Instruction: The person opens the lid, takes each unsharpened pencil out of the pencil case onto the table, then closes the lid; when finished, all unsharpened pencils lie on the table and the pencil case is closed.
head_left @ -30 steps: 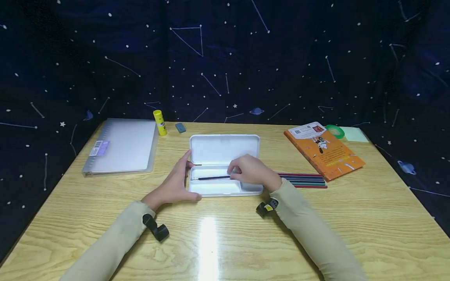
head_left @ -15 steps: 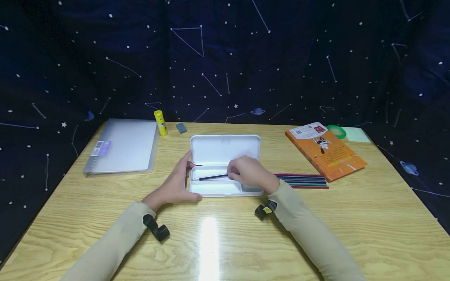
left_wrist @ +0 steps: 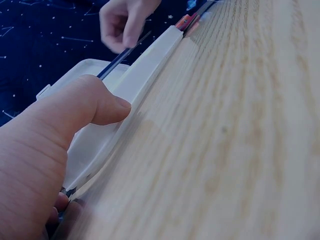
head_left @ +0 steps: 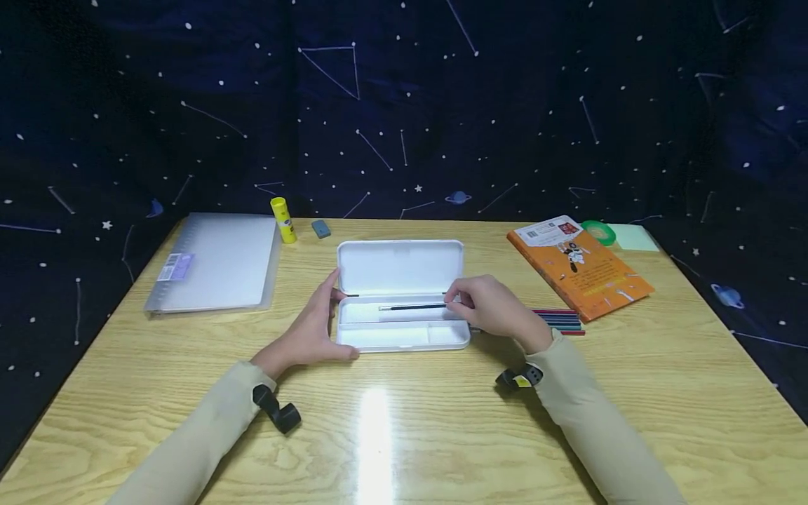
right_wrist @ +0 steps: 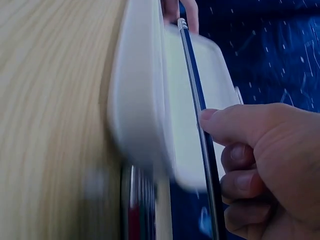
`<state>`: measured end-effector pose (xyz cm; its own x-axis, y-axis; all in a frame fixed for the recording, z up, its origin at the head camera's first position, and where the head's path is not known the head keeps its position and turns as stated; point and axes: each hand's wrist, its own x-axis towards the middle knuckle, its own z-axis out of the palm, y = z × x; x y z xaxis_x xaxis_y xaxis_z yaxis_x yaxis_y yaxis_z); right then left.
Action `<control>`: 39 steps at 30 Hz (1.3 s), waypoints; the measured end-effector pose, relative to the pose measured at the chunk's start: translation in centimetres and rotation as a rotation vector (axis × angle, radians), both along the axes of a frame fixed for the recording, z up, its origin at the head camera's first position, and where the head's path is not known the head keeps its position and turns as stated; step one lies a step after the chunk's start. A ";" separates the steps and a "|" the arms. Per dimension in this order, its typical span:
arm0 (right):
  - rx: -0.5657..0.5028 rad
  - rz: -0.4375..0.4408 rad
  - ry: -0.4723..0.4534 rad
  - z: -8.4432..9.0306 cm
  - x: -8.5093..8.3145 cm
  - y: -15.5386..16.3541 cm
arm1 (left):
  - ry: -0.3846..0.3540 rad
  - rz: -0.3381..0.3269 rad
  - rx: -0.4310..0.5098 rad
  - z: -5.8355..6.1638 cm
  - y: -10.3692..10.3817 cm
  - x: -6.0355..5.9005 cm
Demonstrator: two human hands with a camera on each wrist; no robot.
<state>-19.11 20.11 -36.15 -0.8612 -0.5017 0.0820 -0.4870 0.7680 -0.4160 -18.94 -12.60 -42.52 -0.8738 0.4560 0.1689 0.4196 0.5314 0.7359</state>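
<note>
A white pencil case (head_left: 383,337) lies open on the table, its lid (head_left: 400,268) tipped back. My left hand (head_left: 307,328) holds its left end, thumb at the front rim and fingers toward the hinge. In the left wrist view the thumb (left_wrist: 112,107) rests against the case's edge. My right hand (head_left: 495,308) pinches a dark pencil (head_left: 413,306) between thumb and fingers, above the rear compartment. The right wrist view shows the pencil (right_wrist: 199,100) raised over the case, its metal-tipped end pointing toward the left hand.
Several coloured pencils (head_left: 562,320) lie right of the case, partly behind the right hand. An orange book (head_left: 587,273), green tape roll (head_left: 598,232) and pale green paper (head_left: 635,238) are at back right. A clear-covered notebook (head_left: 217,263), yellow glue stick (head_left: 283,220) and blue eraser (head_left: 320,229) are at back left.
My right hand has moved right and lifted the dark pencil up out of the case's compartment, drawing it rightward. The left hand stays at the case's left end.
</note>
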 end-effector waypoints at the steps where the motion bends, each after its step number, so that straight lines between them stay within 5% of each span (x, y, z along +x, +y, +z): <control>1: -0.004 -0.012 0.002 0.0 0.2 0.7 | 0.000 0.002 -0.001 0.0 0.0 0.0; 19: 0.016 -0.142 -0.003 -0.9 4.2 11.1 | 0.018 -0.021 0.000 0.2 0.2 -0.1; 29: 0.040 -0.174 0.010 -1.6 5.8 13.4 | 0.011 -0.012 -0.007 0.1 -0.1 0.0; 39: 0.011 -0.134 -0.012 -2.3 5.6 12.8 | 0.012 -0.012 -0.005 0.1 -0.2 -0.1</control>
<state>-13.53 32.90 -38.41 -0.9213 -0.3831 0.0664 -0.3749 0.8302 -0.4126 -19.07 -12.80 -42.40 -0.8664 0.4669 0.1768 0.4343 0.5302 0.7282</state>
